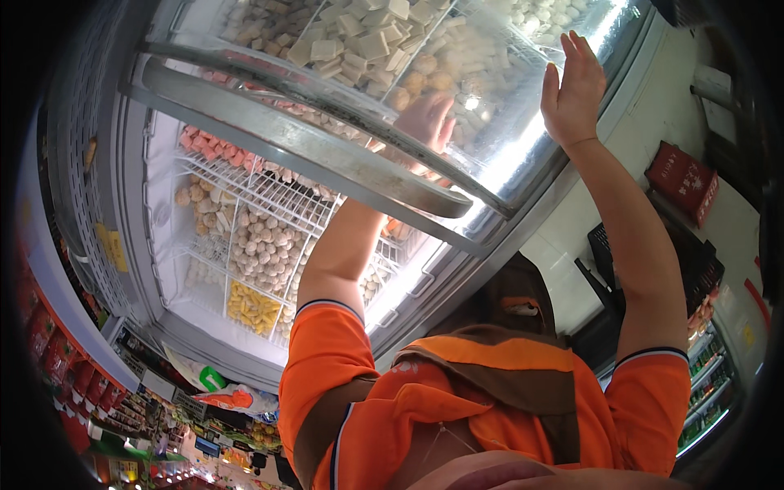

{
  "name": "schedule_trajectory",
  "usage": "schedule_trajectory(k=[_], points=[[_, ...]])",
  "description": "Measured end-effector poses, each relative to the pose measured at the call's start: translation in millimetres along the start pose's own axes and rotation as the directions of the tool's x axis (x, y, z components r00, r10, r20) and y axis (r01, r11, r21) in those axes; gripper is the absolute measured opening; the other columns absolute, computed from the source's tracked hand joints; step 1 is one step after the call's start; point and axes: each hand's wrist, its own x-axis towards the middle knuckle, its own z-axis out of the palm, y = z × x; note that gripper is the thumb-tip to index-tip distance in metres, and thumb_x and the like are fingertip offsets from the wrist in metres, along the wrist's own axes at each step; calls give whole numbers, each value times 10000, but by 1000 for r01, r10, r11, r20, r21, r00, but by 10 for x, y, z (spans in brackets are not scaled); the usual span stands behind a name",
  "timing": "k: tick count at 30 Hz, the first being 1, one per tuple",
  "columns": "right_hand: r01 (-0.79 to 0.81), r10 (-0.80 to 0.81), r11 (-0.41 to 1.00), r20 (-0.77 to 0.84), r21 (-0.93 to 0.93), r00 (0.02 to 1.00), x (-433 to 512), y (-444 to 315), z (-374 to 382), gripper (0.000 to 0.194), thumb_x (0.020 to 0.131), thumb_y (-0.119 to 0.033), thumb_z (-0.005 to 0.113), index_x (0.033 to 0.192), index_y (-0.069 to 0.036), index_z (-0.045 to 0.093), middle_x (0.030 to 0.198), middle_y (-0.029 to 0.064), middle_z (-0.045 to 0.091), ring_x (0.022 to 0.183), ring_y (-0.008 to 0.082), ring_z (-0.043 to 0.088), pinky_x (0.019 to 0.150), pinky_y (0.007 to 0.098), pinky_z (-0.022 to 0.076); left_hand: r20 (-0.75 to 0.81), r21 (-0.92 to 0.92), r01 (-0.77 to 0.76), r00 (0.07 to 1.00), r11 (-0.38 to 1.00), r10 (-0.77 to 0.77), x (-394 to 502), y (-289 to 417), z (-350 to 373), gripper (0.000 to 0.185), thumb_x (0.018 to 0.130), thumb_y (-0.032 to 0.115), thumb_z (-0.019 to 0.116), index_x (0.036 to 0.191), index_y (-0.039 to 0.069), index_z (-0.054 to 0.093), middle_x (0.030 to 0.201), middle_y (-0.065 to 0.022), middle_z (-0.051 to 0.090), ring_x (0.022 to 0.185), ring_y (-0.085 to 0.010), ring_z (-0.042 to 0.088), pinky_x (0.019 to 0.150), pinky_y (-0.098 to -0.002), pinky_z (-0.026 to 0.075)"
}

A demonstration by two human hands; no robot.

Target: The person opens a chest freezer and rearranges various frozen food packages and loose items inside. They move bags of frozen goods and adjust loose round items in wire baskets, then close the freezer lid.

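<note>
My left hand is inside a display freezer, seen blurred through the glass lid. Its forearm passes beneath the lid's metal frame; whether the fingers hold anything is unclear. Near them, under the glass, lie round brown balls and pale square pieces. My right hand is at the freezer's right edge, over the glass, thumb apart from the fingers and nothing visible in it. The uncovered part shows pink chunks, pale balls and yellow pieces in white wire compartments.
Wire dividers cross the freezer, and its metal rim runs close before my body. A red box and black plastic crates are at the right. Packaged goods are at the lower left.
</note>
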Motion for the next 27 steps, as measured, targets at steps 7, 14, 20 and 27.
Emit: schedule_trajectory(k=[7,14,20,27], points=[[-16,15,996,13,85,1000,19,21,1,507,986,-251,535,1441,-46,445,1510,155,419,1431,337,341,1152,579,204,231,281,113,956,953,-182,366,-222,522,458,849,242,752,1227,29,604,1137,-158,637,1018,-330,640,881,-417,536],[-5,5,999,7,34,1000,-4,24,30,511,999,-254,516,1455,-38,436,1508,163,429,1444,336,340,1163,555,203,-41,-16,166,985,986,-167,-281,-95,-104,377,875,207,738,1180,45,587,1072,-108,596,946,-270,605,805,-422,504],[-84,83,996,29,26,996,-39,22,28,502,999,-268,523,1450,-60,451,1527,141,411,1455,323,333,1152,587,208,-198,-597,666,417,447,-887,-1022,-451,-636,304,909,212,715,1137,46,602,969,-70,620,875,-221,618,759,-371,520],[-70,70,997,-8,39,997,18,-25,40,501,994,-301,528,1442,-84,470,1512,91,426,1443,297,349,1153,605,233,-45,-979,200,6,45,-999,-543,-1031,-857,266,925,215,701,1111,45,614,930,-67,643,860,-209,632,745,-354,530]])
